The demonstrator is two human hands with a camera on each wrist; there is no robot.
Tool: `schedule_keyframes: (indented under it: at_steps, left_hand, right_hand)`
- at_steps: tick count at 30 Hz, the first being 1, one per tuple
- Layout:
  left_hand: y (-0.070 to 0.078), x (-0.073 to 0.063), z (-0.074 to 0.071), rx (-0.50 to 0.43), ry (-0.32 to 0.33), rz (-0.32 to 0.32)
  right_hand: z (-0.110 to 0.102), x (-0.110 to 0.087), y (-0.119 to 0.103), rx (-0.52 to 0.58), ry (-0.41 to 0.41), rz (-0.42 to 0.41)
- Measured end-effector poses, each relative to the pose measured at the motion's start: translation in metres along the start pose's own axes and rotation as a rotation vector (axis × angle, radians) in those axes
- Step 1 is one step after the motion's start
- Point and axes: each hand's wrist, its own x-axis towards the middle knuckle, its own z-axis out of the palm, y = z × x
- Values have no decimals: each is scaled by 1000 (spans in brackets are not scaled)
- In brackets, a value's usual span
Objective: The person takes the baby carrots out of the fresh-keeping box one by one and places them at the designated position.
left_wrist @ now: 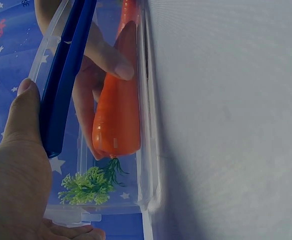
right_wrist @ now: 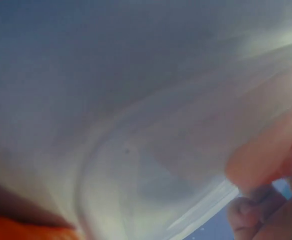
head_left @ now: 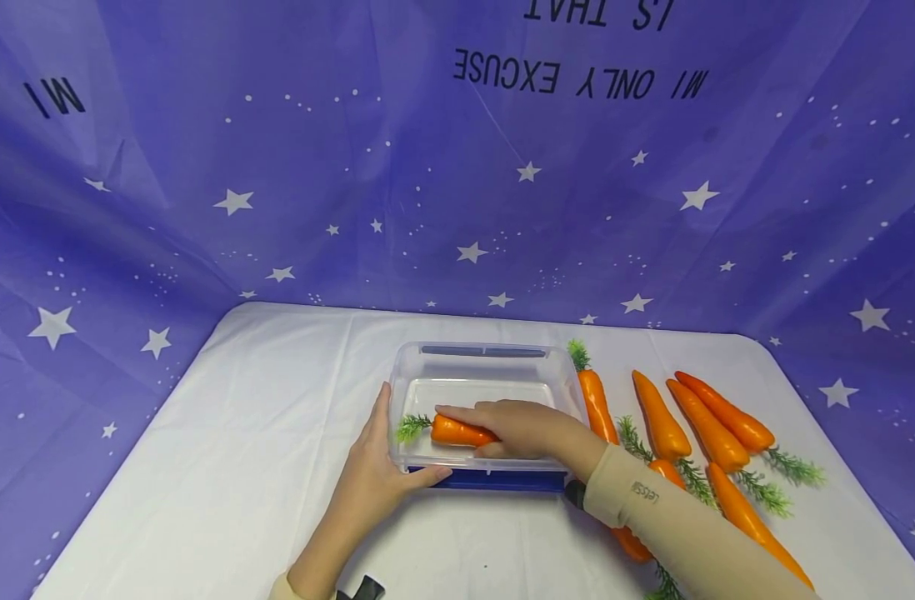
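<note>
A clear plastic box (head_left: 472, 367) with blue clasps stands on the white table. Inside it, along the front wall, lies an orange carrot (head_left: 457, 432) with its green leafy top (left_wrist: 88, 186) towards the left end. My right hand (head_left: 528, 429) reaches in over the right side and grips this carrot, with thumb and fingers on opposite sides of it. My left hand (head_left: 378, 462) holds the box's front left corner, fingers along the left wall and thumb at the front rim by the blue clasp (left_wrist: 65, 75). In the right wrist view the box wall is blurred.
Several more carrots lie right of the box, among them one (head_left: 596, 404) close against its right side and one (head_left: 727, 412) farther right. My right forearm covers part of them. A purple star-printed cloth (head_left: 427, 208) rises behind the white table (head_left: 225, 467).
</note>
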Motion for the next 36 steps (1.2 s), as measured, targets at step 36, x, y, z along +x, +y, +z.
schedule_keyframes:
  at_steps: [36]
  left_hand:
    - [0, 0, 1, 8, 27, 1]
  right_hand:
    - [-50, -120, 7, 38, 288, 245]
